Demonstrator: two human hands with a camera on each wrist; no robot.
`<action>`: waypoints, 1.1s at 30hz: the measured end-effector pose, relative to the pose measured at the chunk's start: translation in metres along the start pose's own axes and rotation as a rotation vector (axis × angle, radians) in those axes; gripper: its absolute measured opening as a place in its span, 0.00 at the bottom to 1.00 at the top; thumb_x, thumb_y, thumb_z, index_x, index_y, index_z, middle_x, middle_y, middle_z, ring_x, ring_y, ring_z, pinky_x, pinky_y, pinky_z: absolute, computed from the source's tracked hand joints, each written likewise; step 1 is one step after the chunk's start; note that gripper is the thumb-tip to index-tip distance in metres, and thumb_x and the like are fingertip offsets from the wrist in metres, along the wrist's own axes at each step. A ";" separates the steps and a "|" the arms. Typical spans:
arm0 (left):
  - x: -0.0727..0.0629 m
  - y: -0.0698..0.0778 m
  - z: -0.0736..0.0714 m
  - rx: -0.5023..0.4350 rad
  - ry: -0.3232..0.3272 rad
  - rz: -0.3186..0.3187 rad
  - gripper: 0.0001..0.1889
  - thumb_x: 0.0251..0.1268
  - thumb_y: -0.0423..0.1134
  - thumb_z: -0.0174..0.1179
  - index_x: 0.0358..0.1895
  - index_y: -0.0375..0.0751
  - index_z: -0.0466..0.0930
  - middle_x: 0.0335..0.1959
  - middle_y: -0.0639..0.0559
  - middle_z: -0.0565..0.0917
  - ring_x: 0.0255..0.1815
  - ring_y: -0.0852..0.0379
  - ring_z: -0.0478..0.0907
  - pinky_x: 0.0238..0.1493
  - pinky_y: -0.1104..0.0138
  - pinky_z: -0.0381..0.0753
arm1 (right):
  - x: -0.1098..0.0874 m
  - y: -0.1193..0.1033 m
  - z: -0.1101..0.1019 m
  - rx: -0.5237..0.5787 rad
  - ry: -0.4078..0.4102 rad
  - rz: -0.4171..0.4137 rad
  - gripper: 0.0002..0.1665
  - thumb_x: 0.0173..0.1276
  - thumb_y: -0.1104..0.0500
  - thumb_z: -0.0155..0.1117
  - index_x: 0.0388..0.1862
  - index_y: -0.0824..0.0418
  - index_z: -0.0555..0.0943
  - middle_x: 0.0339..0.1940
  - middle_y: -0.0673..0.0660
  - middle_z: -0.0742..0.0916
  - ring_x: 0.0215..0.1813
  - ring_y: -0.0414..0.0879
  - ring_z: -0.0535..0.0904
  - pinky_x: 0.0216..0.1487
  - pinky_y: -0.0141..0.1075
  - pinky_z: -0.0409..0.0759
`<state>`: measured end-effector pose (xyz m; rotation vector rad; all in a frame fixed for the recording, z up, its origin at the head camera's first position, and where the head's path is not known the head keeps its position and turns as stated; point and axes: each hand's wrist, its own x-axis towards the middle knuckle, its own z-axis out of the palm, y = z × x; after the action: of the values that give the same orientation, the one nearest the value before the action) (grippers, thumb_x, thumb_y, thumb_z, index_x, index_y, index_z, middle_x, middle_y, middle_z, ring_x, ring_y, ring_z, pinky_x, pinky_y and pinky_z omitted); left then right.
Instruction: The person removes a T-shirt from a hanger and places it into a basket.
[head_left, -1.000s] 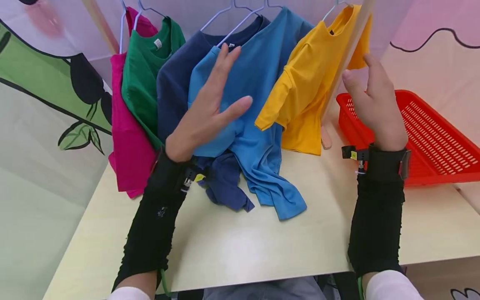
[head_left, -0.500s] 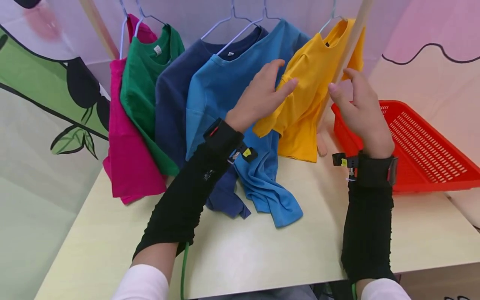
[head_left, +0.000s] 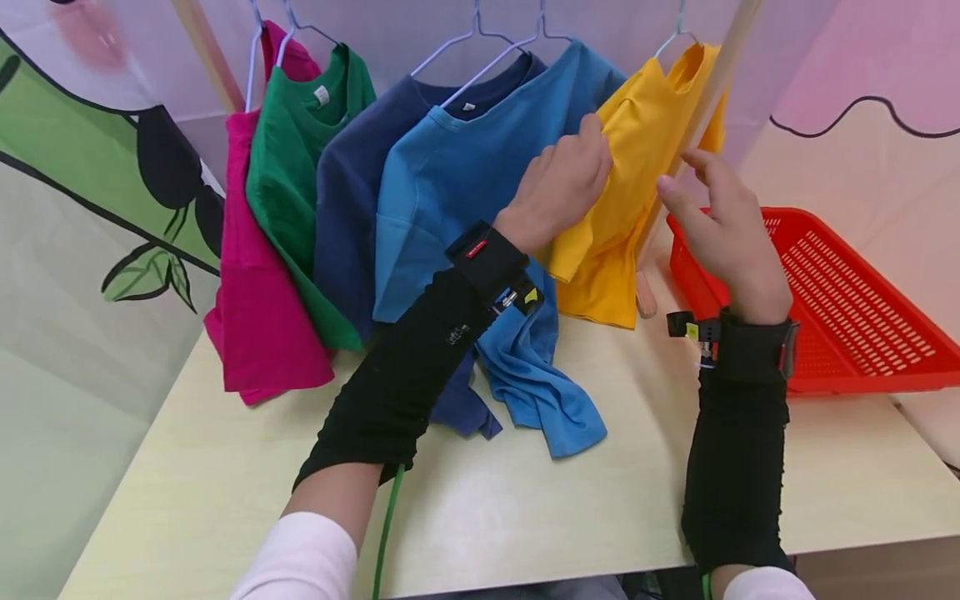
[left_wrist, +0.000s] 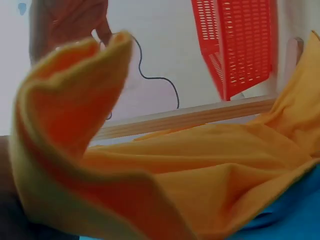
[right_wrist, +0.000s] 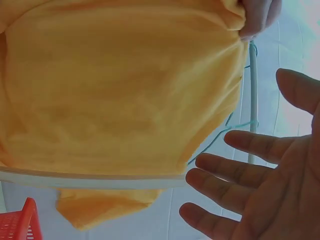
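Note:
A yellow shirt hangs on a hanger behind a slanted wooden post. My left hand grips its near shoulder, bunching the fabric; the right wrist view shows those fingers curled on the cloth. In the left wrist view the yellow sleeve fills the foreground. My right hand is held up beside the post, fingers apart and nothing in them. Just left of the yellow shirt hangs a light blue shirt, its sleeve lying on the table.
Navy, green and magenta shirts hang further left. The wooden post stands between my hands. A red perforated basket sits at the right on the pale table.
My left hand has moved right from in front of the light blue shirt and taken hold of the yellow one. My right hand came slightly down and stayed beside the post.

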<state>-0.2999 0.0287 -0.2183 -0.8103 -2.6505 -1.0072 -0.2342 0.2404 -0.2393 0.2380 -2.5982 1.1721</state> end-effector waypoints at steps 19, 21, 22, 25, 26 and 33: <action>-0.088 0.015 -0.050 0.130 0.099 0.100 0.17 0.91 0.45 0.39 0.65 0.37 0.65 0.39 0.50 0.79 0.30 0.59 0.79 0.38 0.71 0.82 | -0.008 -0.016 0.006 0.186 0.271 -0.153 0.33 0.83 0.47 0.57 0.81 0.54 0.67 0.78 0.57 0.75 0.76 0.52 0.73 0.79 0.42 0.66; -0.108 0.016 -0.049 0.151 0.064 0.079 0.16 0.91 0.46 0.40 0.64 0.37 0.66 0.41 0.49 0.80 0.31 0.58 0.80 0.38 0.69 0.83 | -0.008 -0.023 0.012 0.258 0.342 -0.208 0.29 0.83 0.51 0.57 0.78 0.56 0.70 0.73 0.56 0.79 0.69 0.50 0.79 0.71 0.36 0.73; -0.118 0.017 -0.047 0.162 0.046 0.066 0.16 0.91 0.46 0.40 0.63 0.37 0.66 0.41 0.48 0.80 0.31 0.57 0.80 0.38 0.69 0.84 | -0.008 -0.027 0.015 0.292 0.376 -0.235 0.27 0.82 0.52 0.57 0.76 0.57 0.72 0.70 0.56 0.81 0.64 0.49 0.81 0.65 0.34 0.76; -0.146 0.021 -0.042 0.186 0.006 0.043 0.15 0.91 0.46 0.40 0.59 0.37 0.67 0.39 0.47 0.80 0.29 0.55 0.80 0.34 0.67 0.84 | -0.008 -0.038 0.023 0.405 0.427 -0.265 0.22 0.82 0.54 0.57 0.70 0.57 0.75 0.59 0.54 0.86 0.49 0.47 0.85 0.48 0.31 0.81; -0.154 0.022 -0.039 0.199 -0.005 0.035 0.14 0.91 0.46 0.40 0.58 0.38 0.67 0.37 0.48 0.80 0.28 0.55 0.79 0.33 0.66 0.84 | -0.009 -0.041 0.026 0.447 0.415 -0.244 0.20 0.82 0.53 0.58 0.68 0.56 0.76 0.55 0.53 0.88 0.45 0.46 0.85 0.44 0.30 0.81; -0.195 0.029 -0.014 0.253 -0.043 0.068 0.12 0.90 0.43 0.46 0.55 0.35 0.68 0.30 0.50 0.75 0.19 0.56 0.75 0.25 0.69 0.80 | -0.013 -0.052 0.053 0.673 0.236 -0.171 0.14 0.82 0.54 0.63 0.60 0.59 0.80 0.39 0.56 0.92 0.28 0.45 0.86 0.31 0.28 0.82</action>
<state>-0.1217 -0.0452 -0.2619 -0.8653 -2.6917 -0.6277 -0.2179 0.1672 -0.2402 0.4133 -1.8676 1.8393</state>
